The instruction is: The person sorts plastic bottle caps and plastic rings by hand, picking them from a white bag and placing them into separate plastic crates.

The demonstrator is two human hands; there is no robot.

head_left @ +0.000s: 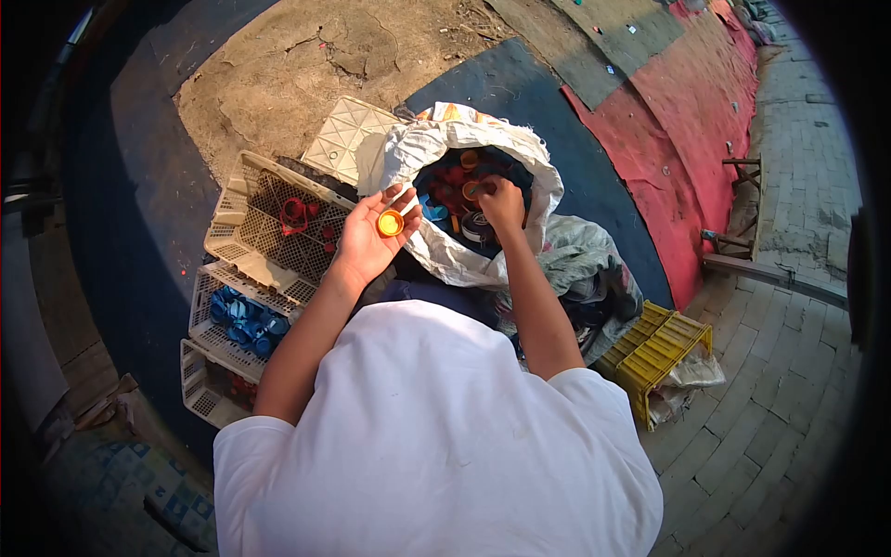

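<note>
My left hand (365, 243), palm up beside the sack, holds an orange bottle cap (391, 223) with a yellow inside against its fingers. My right hand (501, 206) reaches into the mouth of a white woven sack (541, 153). Its fingers are closed at the edge of another orange bottle cap (471, 190). Red, blue and dark caps lie around it in the shaded sack, and part of the contents is hidden by the hand.
White plastic crates stand to the left: one with red pieces (294, 215), one with blue caps (246, 320), one with dark red pieces (227, 385). A yellow crate (654, 348) and a grey-green sack (585, 251) are at the right. Red matting (673, 176) covers ground beyond.
</note>
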